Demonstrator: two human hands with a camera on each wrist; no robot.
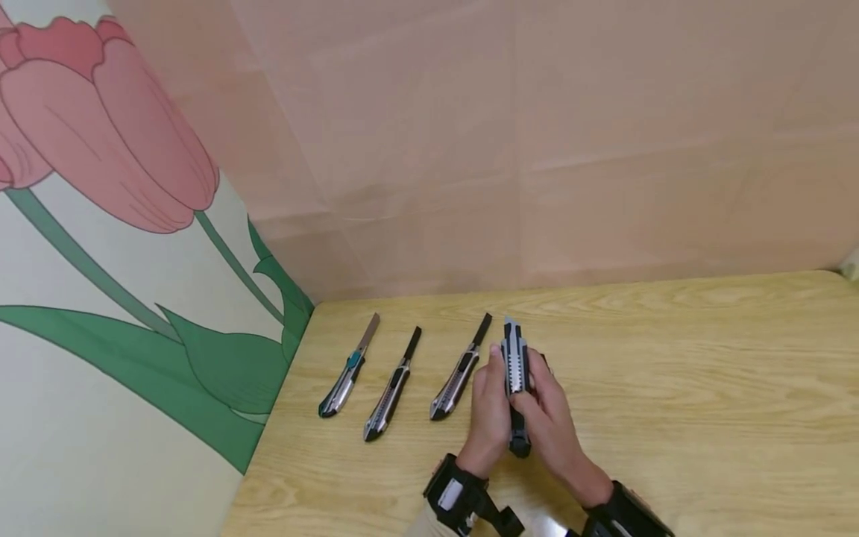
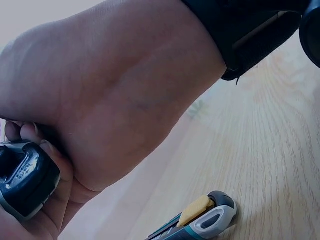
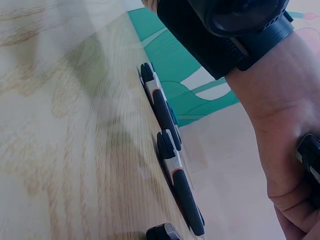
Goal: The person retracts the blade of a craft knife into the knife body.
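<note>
Both hands hold one black-and-grey utility knife (image 1: 516,365) upright over the table, its blade tip pointing away. The left hand (image 1: 490,414) grips it from the left, thumb along its side. From the right, the right hand (image 1: 555,429) grips the handle with its thumb across the front. The butt of the held knife (image 2: 31,182) shows in the left wrist view. Left of the hands lie three utility knives: one with a teal slider (image 1: 342,382), a middle one (image 1: 388,401), and one nearest the left hand (image 1: 456,382), blades extended.
A teal, grey and yellow cutter (image 2: 207,217) lies on the wooden table in the left wrist view; in the head view the right hand mostly hides that area. The wood-grain table (image 1: 705,403) meets a pinkish cloth backdrop (image 1: 537,149) behind and a tulip-printed panel (image 1: 134,261) at left.
</note>
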